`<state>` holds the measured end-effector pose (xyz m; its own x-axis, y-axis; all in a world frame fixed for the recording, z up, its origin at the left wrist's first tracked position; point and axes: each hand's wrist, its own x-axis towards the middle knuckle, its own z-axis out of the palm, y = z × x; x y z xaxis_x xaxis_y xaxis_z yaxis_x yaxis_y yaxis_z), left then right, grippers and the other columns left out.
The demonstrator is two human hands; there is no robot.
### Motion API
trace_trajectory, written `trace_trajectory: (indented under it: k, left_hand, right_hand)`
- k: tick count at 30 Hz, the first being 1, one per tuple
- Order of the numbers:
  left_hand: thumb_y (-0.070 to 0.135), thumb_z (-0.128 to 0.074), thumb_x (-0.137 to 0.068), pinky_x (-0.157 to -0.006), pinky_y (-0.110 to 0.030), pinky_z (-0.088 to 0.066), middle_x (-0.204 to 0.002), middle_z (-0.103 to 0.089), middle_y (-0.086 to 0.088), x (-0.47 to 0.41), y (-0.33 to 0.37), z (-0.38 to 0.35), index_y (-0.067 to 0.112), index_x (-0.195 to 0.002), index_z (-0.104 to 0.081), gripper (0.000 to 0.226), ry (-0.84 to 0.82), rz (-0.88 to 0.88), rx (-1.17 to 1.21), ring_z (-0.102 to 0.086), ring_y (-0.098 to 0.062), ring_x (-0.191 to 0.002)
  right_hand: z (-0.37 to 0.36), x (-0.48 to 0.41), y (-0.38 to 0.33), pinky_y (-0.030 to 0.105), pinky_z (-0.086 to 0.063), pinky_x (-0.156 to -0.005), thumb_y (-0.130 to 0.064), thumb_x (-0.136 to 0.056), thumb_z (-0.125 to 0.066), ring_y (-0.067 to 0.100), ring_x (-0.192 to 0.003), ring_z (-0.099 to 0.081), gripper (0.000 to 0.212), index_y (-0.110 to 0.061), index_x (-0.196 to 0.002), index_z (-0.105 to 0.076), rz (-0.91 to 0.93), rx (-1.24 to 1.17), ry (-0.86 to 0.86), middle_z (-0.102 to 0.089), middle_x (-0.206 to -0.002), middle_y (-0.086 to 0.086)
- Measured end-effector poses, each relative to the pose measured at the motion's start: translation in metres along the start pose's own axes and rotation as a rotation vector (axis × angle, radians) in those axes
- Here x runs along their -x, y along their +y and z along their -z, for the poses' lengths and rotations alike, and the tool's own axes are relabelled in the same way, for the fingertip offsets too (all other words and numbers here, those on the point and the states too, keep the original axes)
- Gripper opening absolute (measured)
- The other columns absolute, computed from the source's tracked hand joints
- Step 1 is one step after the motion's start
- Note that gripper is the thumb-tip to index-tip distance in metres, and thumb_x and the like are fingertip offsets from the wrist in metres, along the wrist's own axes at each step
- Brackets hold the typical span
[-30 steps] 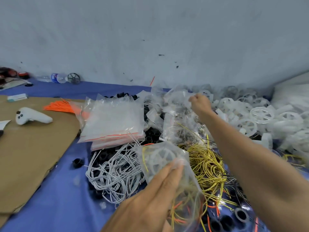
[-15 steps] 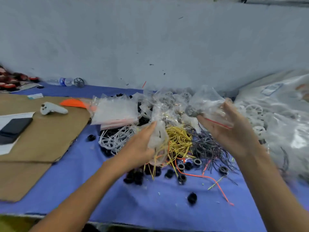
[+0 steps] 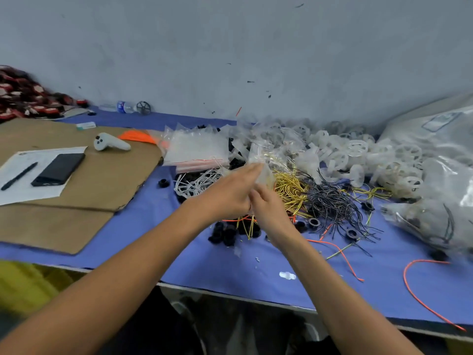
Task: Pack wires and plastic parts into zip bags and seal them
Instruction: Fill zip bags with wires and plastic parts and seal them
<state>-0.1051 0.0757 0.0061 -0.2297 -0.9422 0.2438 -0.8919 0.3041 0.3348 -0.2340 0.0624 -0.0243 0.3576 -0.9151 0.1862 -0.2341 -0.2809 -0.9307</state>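
My left hand [image 3: 227, 192] holds a small clear zip bag [image 3: 262, 172] over the middle of the blue table, fingers stretched along it. Yellow and orange wire ends [image 3: 245, 224] hang out below the hands. My right hand [image 3: 268, 210] meets the left from beneath, its fingers curled at the bag's lower part and partly hidden. Just behind lie yellow wires [image 3: 289, 189], black wires [image 3: 332, 204], white wires [image 3: 194, 183], white plastic wheels [image 3: 358, 152] and a stack of flat zip bags [image 3: 197, 149].
Black plastic rings [image 3: 225, 234] lie under my hands. A large filled plastic bag [image 3: 435, 175] stands at the right. Left is cardboard [image 3: 102, 180] with a phone [image 3: 58, 169], pen [image 3: 19, 175] and white controller [image 3: 110, 144]. A loose orange wire [image 3: 419, 293] lies near the front edge.
My right hand came back from the far pile and down to meet the left at the bag; the second bag it held half a second ago is gone from it. The view pulled back.
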Motion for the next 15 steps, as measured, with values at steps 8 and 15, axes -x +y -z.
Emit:
trace_trajectory:
  k: [8, 15]
  left_hand:
    - [-0.001, -0.055, -0.081, -0.116, -0.029, -0.028, -0.165, -0.011, -0.001, -0.002, -0.009, 0.004, 0.017, -0.158, -0.006, 0.093, -0.036, 0.024, 0.028, -0.021, -0.019, -0.148]
    - [0.001, -0.060, -0.080, -0.115, -0.033, -0.031, -0.163, -0.020, 0.000, -0.005, -0.015, 0.012, 0.021, -0.158, -0.012, 0.093, 0.003, 0.041, 0.089, -0.027, -0.017, -0.146]
  right_hand:
    - [-0.015, -0.084, -0.003, 0.038, -0.041, -0.100, -0.021, -0.095, -0.051, 0.026, -0.105, -0.050, 0.017, -0.011, -0.108, -0.054, 0.219, 1.119, -0.112, -0.055, -0.111, 0.013]
    - [-0.023, -0.108, -0.016, 0.021, -0.033, -0.100, -0.012, -0.100, -0.046, 0.029, -0.129, -0.045, 0.038, -0.003, -0.137, -0.044, 0.087, 1.077, -0.400, -0.046, -0.141, 0.019]
